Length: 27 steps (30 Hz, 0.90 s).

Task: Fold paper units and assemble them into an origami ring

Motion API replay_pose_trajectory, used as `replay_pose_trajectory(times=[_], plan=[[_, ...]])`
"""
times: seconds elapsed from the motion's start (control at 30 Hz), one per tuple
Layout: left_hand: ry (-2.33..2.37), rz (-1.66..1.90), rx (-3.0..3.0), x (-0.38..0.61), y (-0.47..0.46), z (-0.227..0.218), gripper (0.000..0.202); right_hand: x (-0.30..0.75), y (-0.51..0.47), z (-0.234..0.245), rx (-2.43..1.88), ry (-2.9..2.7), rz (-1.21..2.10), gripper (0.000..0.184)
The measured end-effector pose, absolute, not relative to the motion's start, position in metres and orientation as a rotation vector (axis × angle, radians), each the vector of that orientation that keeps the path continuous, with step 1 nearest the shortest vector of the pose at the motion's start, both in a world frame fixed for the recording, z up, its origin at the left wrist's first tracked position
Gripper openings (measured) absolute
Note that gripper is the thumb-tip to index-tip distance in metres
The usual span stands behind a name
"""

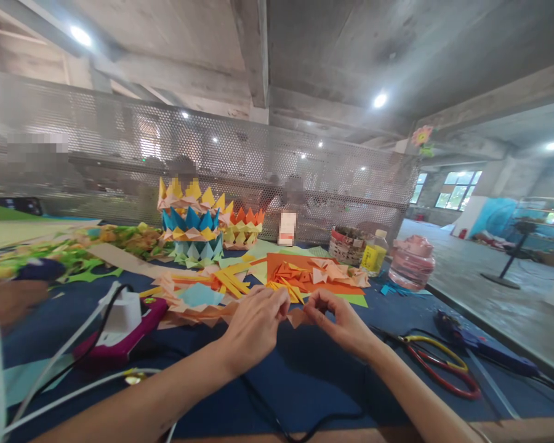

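We locate the peach paper chain point(198, 319), a row of folded points, at the middle of the worktop point(323, 384); it passes behind the left hand point(258, 320) and shows again between the two hands. The right hand point(337, 320) has its grip pinched, thumb against forefinger, on the end of the chain. The left grip is curled and appears to grasp the same chain, although the knuckles hide the exact contact.

We note the following risks.

Tearing or unfolding: if the hands pull apart unevenly, a fold could slip loose or the thin paper could split.

Crushing: too firm a pinch could flatten the points.

Mixing: loose orange folded pieces point(290, 275) lie just beyond the fingers, so a piece could be caught up or swept aside by a wide movement.

Cutting: the scissors point(438, 359) lie just beside the right forearm with their blades toward the wrist; drawing that arm outward could catch them.

Snagging: a black cable point(332, 418) crosses the worktop between the forearms, and a magenta power strip point(152, 320) sits near the left one. A careless elbow could drag the cable.

We cannot tell whether the blue corded tool point(489, 347) at right is hot.
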<state>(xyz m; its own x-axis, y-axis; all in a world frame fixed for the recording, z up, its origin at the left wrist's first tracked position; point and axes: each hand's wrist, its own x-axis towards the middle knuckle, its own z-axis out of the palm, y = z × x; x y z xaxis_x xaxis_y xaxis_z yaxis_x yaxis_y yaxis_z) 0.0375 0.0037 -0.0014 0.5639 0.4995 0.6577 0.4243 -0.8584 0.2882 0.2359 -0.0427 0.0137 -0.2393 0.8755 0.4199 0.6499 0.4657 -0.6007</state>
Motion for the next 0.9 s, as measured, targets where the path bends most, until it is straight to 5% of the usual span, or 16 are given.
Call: replay_pose_trajectory(times=[0.9], plan=[[0.541, 1.125, 2.792, 0.038, 0.0012, 0.0034, 0.022, 0.2347, -0.0438, 0.0165, -1.268, -2.03, 0.626, 0.024]])
